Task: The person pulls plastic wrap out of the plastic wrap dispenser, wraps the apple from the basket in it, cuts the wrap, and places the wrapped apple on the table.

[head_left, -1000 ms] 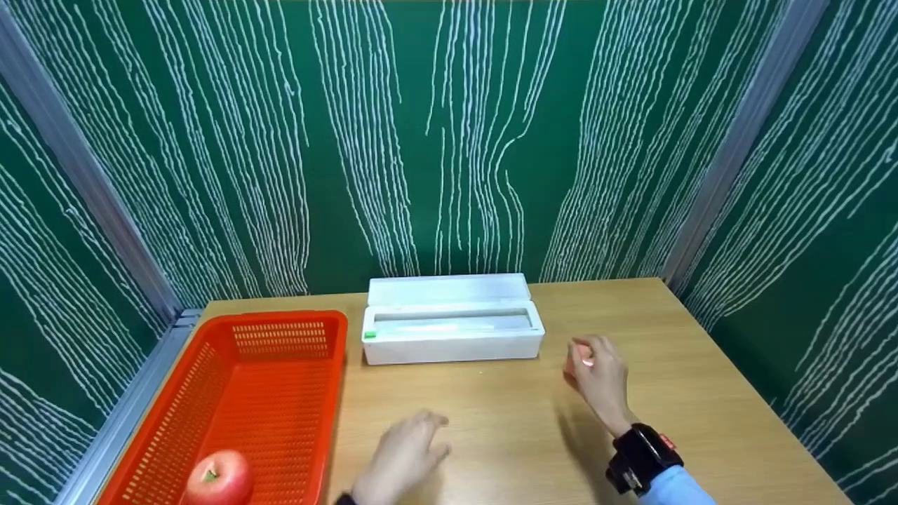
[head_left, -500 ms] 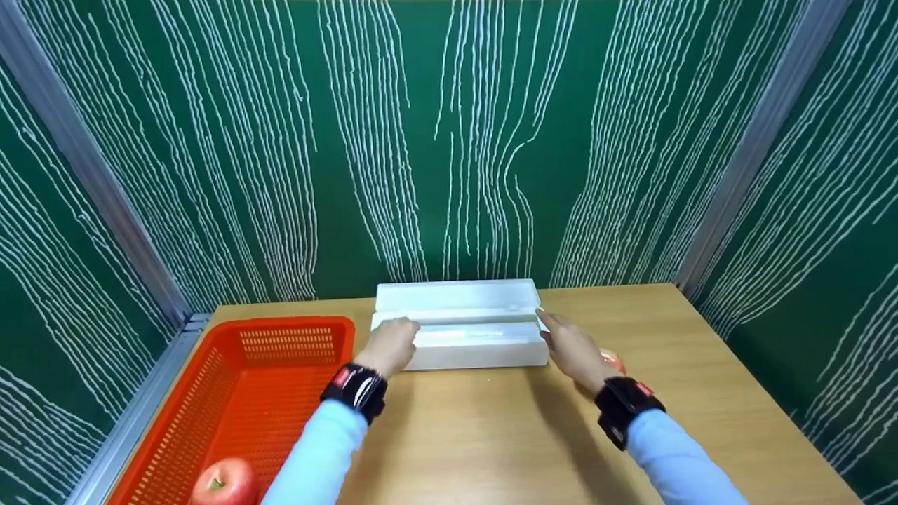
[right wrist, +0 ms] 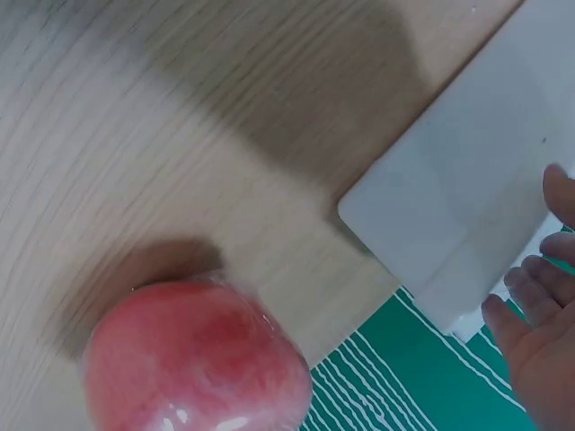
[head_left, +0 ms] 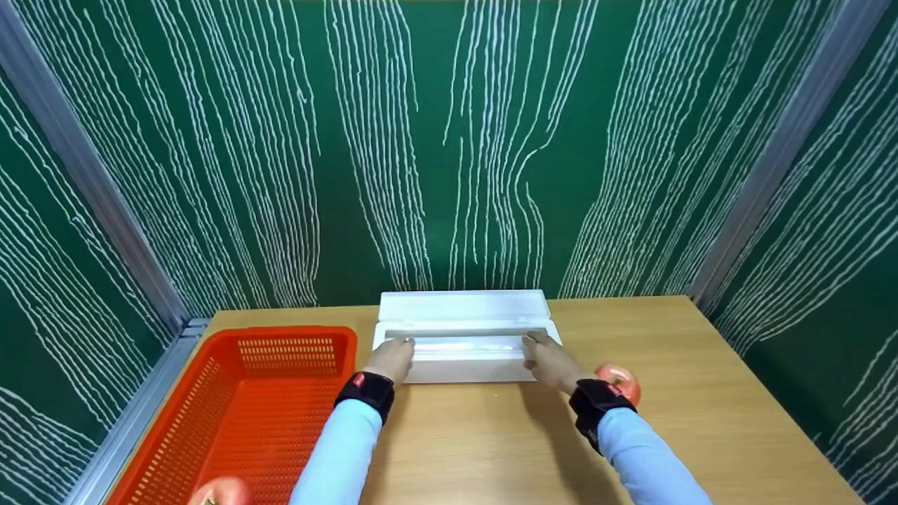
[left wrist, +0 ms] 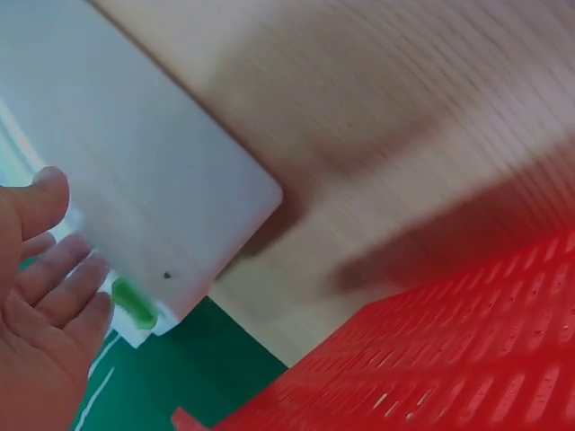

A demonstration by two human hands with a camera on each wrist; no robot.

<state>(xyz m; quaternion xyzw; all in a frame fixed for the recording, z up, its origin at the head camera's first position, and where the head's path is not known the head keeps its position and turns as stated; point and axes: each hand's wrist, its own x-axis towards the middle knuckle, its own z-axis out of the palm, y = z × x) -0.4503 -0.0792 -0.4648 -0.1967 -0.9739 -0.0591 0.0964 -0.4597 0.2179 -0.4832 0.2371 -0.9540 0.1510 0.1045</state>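
The box (head_left: 466, 371) is set, lid (head_left: 464, 306) back, at the far middle of the counter (head_left: 477, 442). Over its ends the left hand (head_left: 393, 359) and right hand (head_left: 553, 362) are placed, each grip loosely spread with nothing clasped; contact cannot be told. An apple (head_left: 624, 384) is seen at right, a second apple (head_left: 226, 492) in the left basket (head_left: 345, 361).

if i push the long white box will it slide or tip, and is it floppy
The white box would probably slide rather than tip, being long and low. It looks stiff, with straight, unbent edges. Its lid, open at the back, might swing if jolted.
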